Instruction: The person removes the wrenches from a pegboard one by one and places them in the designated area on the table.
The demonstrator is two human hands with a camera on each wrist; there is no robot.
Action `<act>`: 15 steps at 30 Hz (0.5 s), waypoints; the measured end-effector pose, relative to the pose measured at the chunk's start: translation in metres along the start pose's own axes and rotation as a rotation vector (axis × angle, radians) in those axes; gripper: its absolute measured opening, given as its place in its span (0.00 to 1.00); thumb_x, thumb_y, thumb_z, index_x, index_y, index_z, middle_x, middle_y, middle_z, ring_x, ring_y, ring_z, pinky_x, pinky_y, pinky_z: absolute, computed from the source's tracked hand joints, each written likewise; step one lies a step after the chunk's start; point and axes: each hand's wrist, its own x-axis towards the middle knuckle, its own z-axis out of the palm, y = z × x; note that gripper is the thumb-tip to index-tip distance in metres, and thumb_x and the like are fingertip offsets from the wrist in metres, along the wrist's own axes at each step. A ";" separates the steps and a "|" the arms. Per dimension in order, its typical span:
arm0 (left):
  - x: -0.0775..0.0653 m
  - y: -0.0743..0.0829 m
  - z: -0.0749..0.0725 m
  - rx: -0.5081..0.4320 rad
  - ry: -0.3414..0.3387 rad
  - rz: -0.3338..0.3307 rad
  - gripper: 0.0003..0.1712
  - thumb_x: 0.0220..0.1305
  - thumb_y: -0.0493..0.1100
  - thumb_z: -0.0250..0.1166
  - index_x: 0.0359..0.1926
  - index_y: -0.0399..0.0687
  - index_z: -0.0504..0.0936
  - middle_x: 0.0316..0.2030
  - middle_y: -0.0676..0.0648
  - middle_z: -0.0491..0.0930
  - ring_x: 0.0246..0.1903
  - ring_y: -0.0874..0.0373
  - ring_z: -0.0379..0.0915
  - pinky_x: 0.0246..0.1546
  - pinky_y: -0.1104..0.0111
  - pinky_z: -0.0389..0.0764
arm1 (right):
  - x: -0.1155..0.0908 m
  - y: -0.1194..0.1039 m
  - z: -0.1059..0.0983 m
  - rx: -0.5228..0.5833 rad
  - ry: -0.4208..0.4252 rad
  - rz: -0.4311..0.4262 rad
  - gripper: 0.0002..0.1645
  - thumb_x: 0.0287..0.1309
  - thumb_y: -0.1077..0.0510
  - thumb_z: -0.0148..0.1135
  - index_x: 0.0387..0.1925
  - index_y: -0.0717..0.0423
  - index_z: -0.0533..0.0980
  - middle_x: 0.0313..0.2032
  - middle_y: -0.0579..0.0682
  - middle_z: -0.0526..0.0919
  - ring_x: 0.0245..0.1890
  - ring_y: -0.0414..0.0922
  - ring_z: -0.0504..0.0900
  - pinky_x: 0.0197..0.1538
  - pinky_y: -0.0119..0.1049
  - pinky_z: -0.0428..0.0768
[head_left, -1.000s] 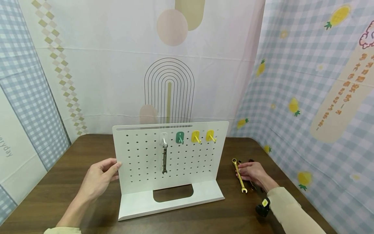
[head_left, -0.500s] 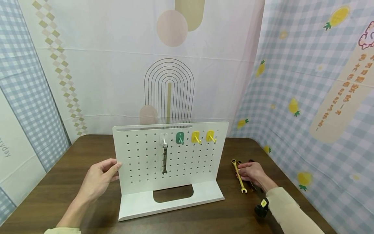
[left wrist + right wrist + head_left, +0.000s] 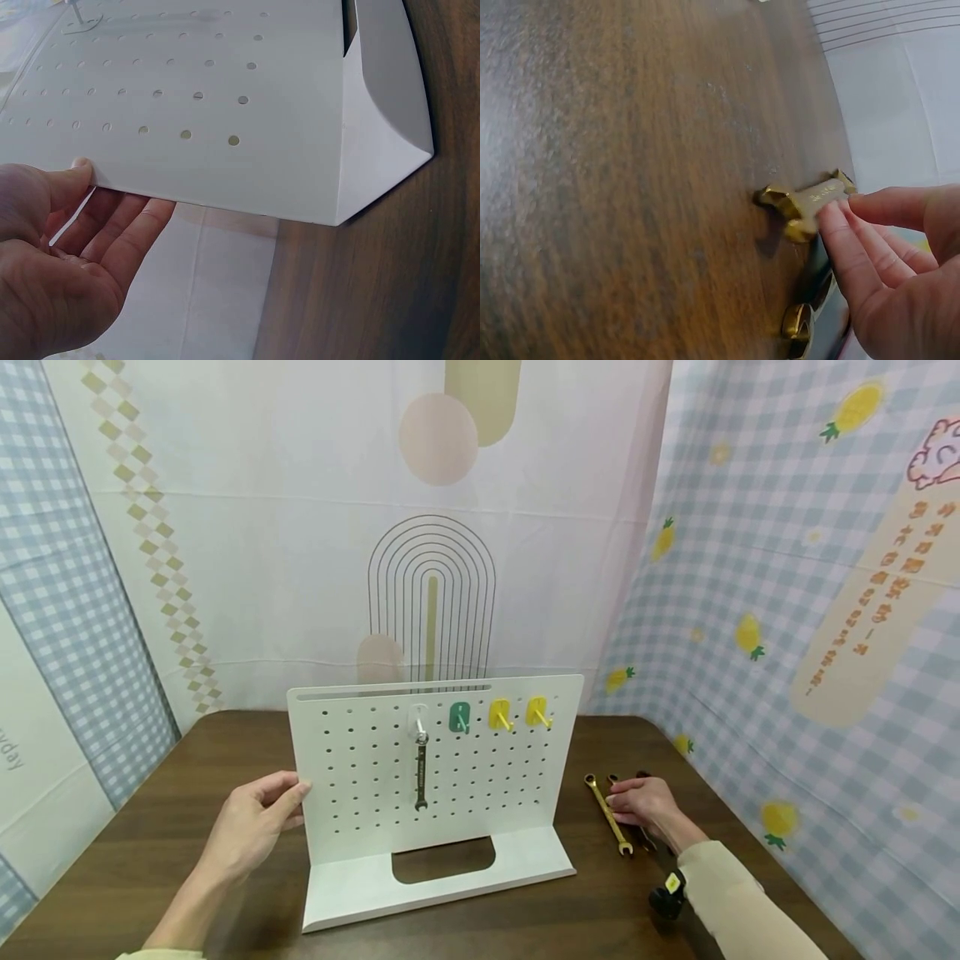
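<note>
My left hand (image 3: 251, 822) grips the left edge of a white pegboard (image 3: 352, 845), thumb on its front face and fingers behind, as the left wrist view also shows. To the right of the board, my right hand (image 3: 647, 803) pinches a gold combination wrench (image 3: 609, 817) between thumb and fingers. In the right wrist view the gold wrench (image 3: 817, 197) is seen nearly end-on, close over the wood. More wrenches lie under and beside that hand, one with a gold open end (image 3: 799, 324); they are partly hidden. A dark wrench (image 3: 422, 775) hangs by its ring from a clear hook (image 3: 418, 717).
A green hook (image 3: 460, 717) and two yellow hooks, one nearer (image 3: 499, 714) and one farther right (image 3: 537, 711), carry nothing. The board's base has a cut-out slot. All stands on a dark wooden table (image 3: 225, 743), with printed cloths behind and at both sides.
In my right fingers the gold wrench has tilted, its ring end swinging left, away from the other wrenches. My left hand keeps its grip on the board. The head view has shifted slightly.
</note>
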 end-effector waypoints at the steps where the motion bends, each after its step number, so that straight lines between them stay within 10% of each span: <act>1: 0.000 0.000 0.000 -0.002 0.000 0.001 0.17 0.80 0.40 0.61 0.57 0.28 0.82 0.50 0.36 0.86 0.39 0.73 0.83 0.45 0.73 0.91 | 0.000 0.000 0.000 0.015 -0.006 0.003 0.24 0.65 0.75 0.64 0.60 0.83 0.71 0.31 0.54 0.89 0.27 0.41 0.88 0.33 0.34 0.92; 15: 0.001 -0.001 -0.001 0.021 -0.005 0.000 0.18 0.80 0.42 0.62 0.57 0.30 0.83 0.48 0.39 0.87 0.39 0.72 0.82 0.45 0.73 0.91 | -0.009 -0.013 -0.006 0.093 0.003 -0.007 0.24 0.70 0.73 0.60 0.63 0.83 0.69 0.34 0.60 0.91 0.29 0.45 0.91 0.36 0.38 0.94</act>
